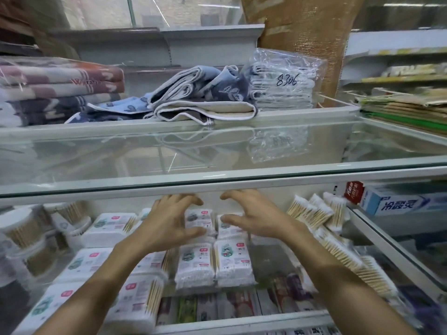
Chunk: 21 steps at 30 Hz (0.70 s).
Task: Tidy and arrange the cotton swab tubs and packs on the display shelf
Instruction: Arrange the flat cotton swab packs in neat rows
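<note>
Both grips are held spread, nothing pinched: left grip and right grip over the back-row packs at 12 o'clock on the shelf; they're probably best squeezed together from both sides, then squared with the front pair; tubs at 9 o'clock can be left alone.

Single head view, close, facing forward and down into display shelf.

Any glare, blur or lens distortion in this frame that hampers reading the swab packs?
Head view: the glass shelf mirrors the towels above it; its front rail bows slightly with wide-angle distortion; the tubs at far left and the lower corner packs are smeared; the centre packs stay fairly legible.
</note>
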{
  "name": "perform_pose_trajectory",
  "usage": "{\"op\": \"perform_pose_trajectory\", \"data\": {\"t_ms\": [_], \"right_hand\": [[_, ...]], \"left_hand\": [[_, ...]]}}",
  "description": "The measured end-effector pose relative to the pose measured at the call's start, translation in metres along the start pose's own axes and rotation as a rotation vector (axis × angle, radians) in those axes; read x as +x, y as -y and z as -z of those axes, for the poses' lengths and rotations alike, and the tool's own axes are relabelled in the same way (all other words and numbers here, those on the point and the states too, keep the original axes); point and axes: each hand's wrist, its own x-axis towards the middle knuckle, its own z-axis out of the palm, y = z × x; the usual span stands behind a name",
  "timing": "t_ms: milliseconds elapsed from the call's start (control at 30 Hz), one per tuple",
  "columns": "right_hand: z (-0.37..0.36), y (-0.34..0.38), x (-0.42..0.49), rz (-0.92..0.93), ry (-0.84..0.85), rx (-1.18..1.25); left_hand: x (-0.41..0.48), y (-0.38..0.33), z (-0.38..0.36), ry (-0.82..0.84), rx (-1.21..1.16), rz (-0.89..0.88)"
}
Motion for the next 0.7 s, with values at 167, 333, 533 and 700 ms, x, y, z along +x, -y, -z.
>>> {"op": "perform_pose_trajectory", "data": {"t_ms": [167, 333, 533, 700], "right_hand": [[0.040, -0.026, -0.038, -0.354, -0.125, -0.177], [0.036, -0.032, -0.049, -0.507, -0.019, -0.282], [0.045, -0.034, -0.051, -0.537, -0.113, -0.130], [0.069, -0.025, -0.058, -0.470, -0.287, 0.257]], "left_hand": [[-0.006, -0.023, 0.011, -0.209, -0.369, -0.012], [0.000, -0.053, 0.006, -0.226, -0.477, -0.068], [0.002, -0.066, -0.008, -0.178, -0.523, -0.090], [-0.001, -0.072, -0.008, -0.144, -0.624, -0.068]]}}
